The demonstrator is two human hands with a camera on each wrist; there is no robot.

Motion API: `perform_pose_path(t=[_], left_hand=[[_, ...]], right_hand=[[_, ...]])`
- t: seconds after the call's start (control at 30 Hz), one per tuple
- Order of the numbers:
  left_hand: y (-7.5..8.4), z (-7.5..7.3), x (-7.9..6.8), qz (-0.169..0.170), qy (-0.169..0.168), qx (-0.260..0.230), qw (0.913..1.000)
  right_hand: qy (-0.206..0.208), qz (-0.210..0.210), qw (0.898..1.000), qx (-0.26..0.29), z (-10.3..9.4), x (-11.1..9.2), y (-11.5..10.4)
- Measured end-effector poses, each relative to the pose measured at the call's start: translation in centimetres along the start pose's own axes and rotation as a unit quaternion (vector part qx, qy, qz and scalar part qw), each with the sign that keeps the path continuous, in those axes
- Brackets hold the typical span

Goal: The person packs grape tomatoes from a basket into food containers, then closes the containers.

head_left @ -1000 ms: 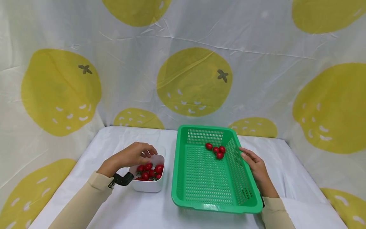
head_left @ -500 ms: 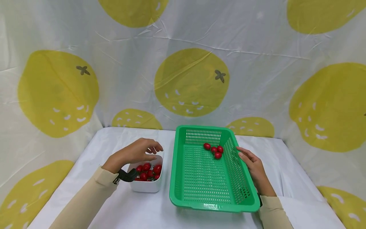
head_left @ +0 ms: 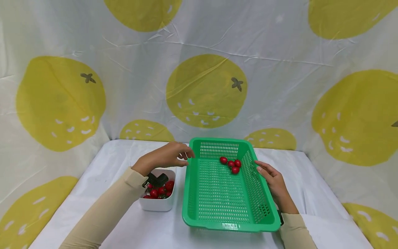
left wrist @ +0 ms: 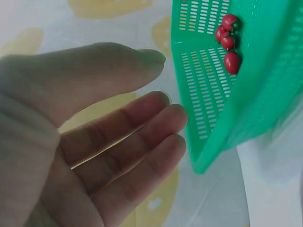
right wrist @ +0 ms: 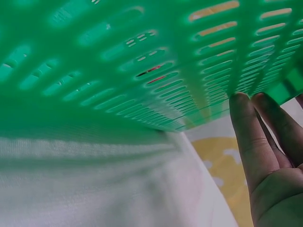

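4 small red tomatoes (head_left: 231,164) lie loosely together on the perforated floor of the green basket (head_left: 248,227), toward its far right part. More tomatoes (head_left: 153,193) sit in the white container (head_left: 157,206) just left of the basket, partly hidden by the black wrist camera (head_left: 158,180). The left grip (head_left: 166,156), a bare hand, hangs at the basket's far left side with its fingertips by the rim; thumb and fingers are relaxed and wide apart, nothing between them, and whether they touch the rim I cannot tell. The right grip (head_left: 275,181) rests at the basket's right side, fingers straight against the outer wall rather than wrapped round it. To work well here, I judge, the left fingers should clear the rim without brushing it, since a light basket could slide and round fruit could roll; any tomato probably wants a soft fingertip pinch and a low release. The right fingers would do best to steady the wall without pushing. Under everything is the white-covered counter (head_left: 140,230), with a fruit-printed cloth (head_left: 273,93) behind.
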State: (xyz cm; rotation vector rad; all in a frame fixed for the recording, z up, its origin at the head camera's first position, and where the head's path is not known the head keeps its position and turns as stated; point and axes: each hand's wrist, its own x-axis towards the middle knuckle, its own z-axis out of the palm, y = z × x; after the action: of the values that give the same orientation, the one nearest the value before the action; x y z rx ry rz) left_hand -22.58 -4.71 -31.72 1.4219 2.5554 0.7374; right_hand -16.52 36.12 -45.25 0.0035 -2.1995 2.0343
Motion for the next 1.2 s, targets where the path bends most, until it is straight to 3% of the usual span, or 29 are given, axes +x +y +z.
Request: perform_pose_path(t=[0.23,0.67,0.9,1.2], left_hand=[[0.6,0.2,3.0,0.01,-0.025,-0.001,0.9996],[1.7,1.5,9.1,0.021,-0.056,0.008,0.9982],[2.0,2.8,12.2,0.037,-0.063,-0.002,0.9973],[2.5,5.1,14.8,0.012,-0.059,-0.042,0.9973]], right_hand=[[-0.022,-0.022,0.999,0.007,0.2,0.2,0.0],[-0.024,-0.013,0.999,0.016,0.4,-0.2,-1.1],[-0.022,-0.02,1.0,0.006,-0.1,0.2,0.0],[-0.023,-0.02,0.999,-0.015,-0.2,0.0,0.1]])
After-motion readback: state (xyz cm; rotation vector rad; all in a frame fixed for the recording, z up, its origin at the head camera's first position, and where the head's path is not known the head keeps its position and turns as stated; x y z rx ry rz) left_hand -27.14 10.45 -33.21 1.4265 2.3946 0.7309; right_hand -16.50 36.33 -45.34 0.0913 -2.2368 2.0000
